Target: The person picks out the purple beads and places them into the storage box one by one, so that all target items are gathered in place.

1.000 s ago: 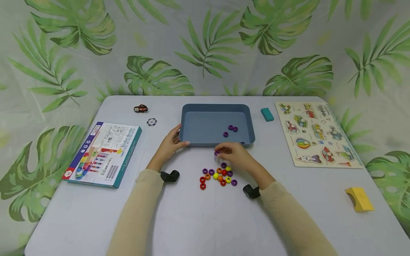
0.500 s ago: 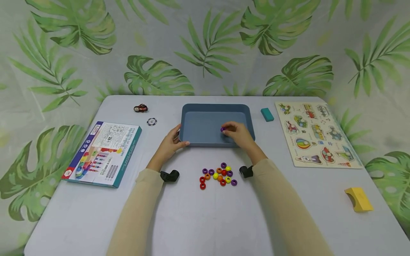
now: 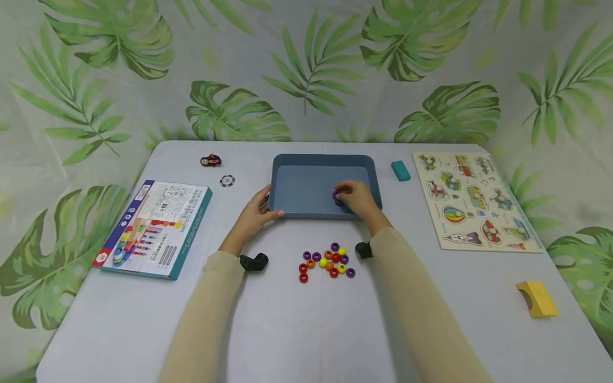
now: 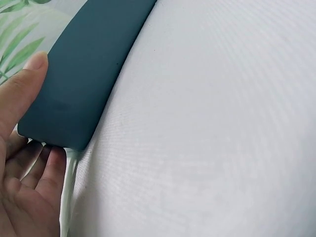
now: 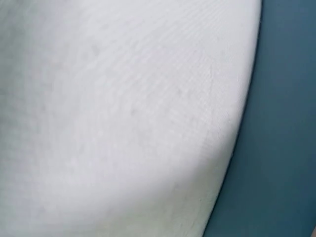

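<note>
Tray (image 3: 301, 186) at the far middle of the desk (image 3: 306, 330); your left hand (image 3: 254, 215) grips its near left corner. Your right hand (image 3: 358, 199) is over its right half, fingertips at purple beads (image 3: 336, 195), though whether they pinch one cannot be told. Mixed-colour beads (image 3: 323, 263) lie loose nearer you.

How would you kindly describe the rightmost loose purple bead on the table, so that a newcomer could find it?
Find the blue tray on the white table, then the loose beads in front of it. At that group's right edge lies the purple bead: of the loose purple ones, it is farthest from the tray.
</note>
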Motion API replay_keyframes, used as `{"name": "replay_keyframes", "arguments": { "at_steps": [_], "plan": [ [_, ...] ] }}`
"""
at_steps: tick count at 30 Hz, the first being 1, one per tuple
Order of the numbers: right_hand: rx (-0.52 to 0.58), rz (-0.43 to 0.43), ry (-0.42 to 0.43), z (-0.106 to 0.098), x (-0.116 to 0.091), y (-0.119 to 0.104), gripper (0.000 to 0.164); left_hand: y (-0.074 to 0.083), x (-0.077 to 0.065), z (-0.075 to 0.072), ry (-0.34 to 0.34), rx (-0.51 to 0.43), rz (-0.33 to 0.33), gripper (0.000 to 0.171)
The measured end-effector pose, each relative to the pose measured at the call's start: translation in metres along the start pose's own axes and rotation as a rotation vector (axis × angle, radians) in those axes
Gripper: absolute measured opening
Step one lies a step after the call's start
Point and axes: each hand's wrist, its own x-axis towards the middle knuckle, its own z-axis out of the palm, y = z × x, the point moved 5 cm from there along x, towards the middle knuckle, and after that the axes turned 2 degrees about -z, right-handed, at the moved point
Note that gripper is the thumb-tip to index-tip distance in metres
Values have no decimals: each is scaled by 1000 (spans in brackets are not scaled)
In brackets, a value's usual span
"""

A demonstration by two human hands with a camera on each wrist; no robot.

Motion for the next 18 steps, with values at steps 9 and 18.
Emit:
{"name": "replay_keyframes", "arguments": {
  "at_steps": [9,18],
  "plan": [
    [153,-164,-22,-16,-28,-32,28,25,-12,3,-21,-38,-11,79],
    [258,-299,-257,-10,-85,-56,26,24,-12,2,-19,-43,-7,79]
  ]
}}
